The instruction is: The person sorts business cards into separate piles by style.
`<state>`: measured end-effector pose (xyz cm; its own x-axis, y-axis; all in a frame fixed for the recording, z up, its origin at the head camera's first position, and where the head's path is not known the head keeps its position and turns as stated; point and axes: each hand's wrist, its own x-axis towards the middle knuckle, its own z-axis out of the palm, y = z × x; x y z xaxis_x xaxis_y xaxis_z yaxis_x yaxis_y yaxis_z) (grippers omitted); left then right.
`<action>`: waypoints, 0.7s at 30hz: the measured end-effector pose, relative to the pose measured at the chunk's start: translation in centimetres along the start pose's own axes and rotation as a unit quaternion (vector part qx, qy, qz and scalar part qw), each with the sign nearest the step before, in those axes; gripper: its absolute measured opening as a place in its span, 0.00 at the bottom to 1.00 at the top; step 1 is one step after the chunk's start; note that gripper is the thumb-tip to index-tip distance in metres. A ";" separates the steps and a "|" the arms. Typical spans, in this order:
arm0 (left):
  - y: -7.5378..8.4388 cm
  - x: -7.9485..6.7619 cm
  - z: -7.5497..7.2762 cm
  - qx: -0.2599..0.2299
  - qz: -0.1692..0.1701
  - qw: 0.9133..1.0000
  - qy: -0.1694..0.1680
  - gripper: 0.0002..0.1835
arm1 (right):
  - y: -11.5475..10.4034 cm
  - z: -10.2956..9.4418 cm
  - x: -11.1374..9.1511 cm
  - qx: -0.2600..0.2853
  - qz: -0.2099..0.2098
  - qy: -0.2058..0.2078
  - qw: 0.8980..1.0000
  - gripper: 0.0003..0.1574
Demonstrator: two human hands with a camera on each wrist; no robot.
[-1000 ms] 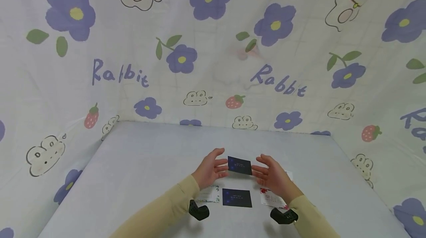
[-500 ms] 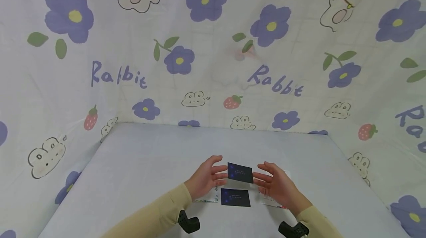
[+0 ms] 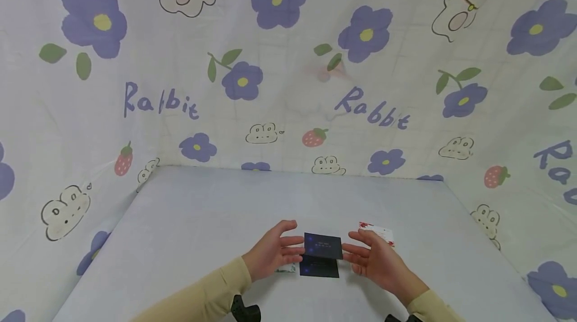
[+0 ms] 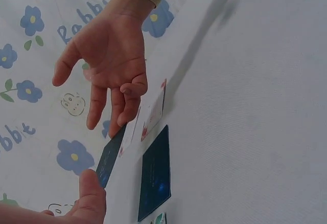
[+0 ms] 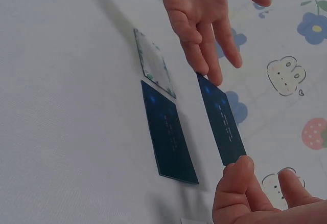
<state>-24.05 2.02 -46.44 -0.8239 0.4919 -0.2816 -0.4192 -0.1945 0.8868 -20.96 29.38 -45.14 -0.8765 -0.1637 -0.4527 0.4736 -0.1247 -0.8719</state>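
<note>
A dark blue card (image 3: 323, 245) is held up off the table between my two hands, spanned from one short edge to the other. The fingertips of my left hand (image 3: 272, 249) press its left edge. On the opposite edge sit the fingertips of my right hand (image 3: 376, 264). Fingers on both hands are mostly straight, with the thumbs apart from the card. Below, a matching dark card (image 5: 169, 134) lies flat on the table, partly overlapped by the raised one in the head view. Beside it lies a white card with green leaves (image 5: 156, 65), mostly behind my left hand in the head view.
A white card with red flowers (image 3: 380, 234) lies beyond my right hand. The left wrist view shows another red-flowered card (image 4: 155, 112) nearby. The pale table (image 3: 203, 212) is walled at the back and sides by a patterned curtain (image 3: 288, 111).
Both hands have lowered the raised dark card toward me, so it now overlaps the card on the table in the head view. The far red-flowered card has come into fuller sight.
</note>
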 end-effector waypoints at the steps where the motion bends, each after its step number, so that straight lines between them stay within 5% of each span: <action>1: -0.1 0.0 0.0 0.001 -0.001 1.000 0.001 0.43 | 0.1 0.0 -0.1 -0.001 0.001 -0.004 1.000 0.47; 21: -2.5 -0.3 -0.8 -0.001 -0.038 0.999 0.019 0.44 | 1.5 0.2 -0.5 -0.004 0.026 -0.006 1.000 0.48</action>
<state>-23.08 1.69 -48.89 -0.8028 0.4736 -0.3623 -0.4826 -0.1591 0.8613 -19.81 29.09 -46.23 -0.8497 -0.1817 -0.4949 0.5175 -0.1080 -0.8488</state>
